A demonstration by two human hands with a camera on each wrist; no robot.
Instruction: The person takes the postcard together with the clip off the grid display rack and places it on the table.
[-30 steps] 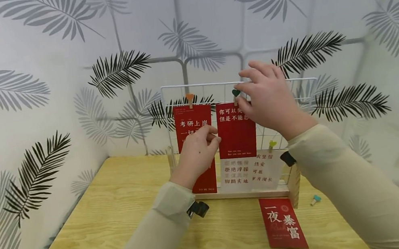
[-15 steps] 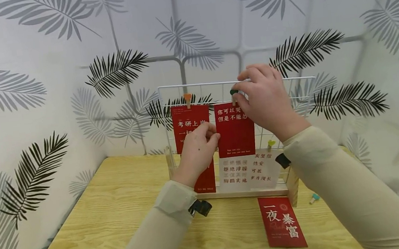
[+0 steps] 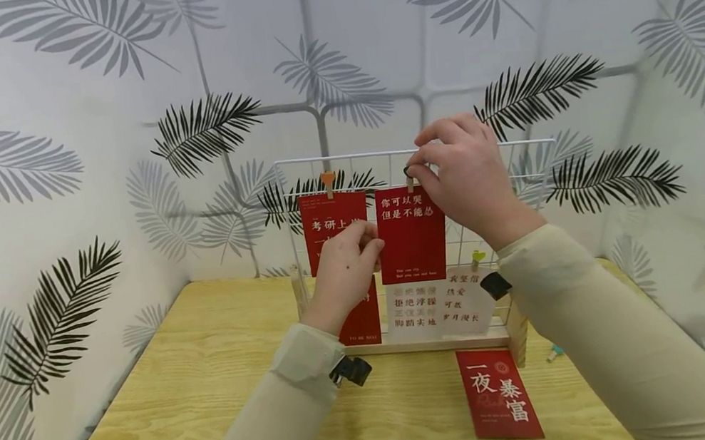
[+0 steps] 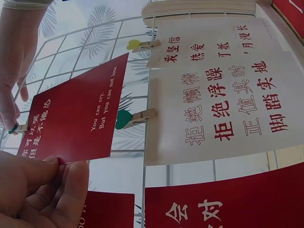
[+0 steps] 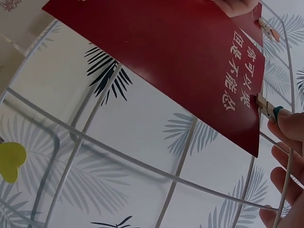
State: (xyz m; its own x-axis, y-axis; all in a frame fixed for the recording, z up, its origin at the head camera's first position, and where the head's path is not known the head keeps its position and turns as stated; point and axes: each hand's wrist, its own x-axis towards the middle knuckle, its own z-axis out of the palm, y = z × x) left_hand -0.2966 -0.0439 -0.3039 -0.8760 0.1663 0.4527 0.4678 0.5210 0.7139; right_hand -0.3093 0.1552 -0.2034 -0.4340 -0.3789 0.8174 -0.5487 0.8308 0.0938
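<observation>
black and grey leaf sprays pattern a pale wall behind a yellow wood-grained table, where a red card with white characters lies near a partly hidden teal clip, while a heart-shaped yellow clip pinches a white printed card.

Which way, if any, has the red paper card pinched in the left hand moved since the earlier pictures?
No, no visible shift: in the head view, the red paper card keeps its place relative to the orange-topped wooden clip.
</observation>
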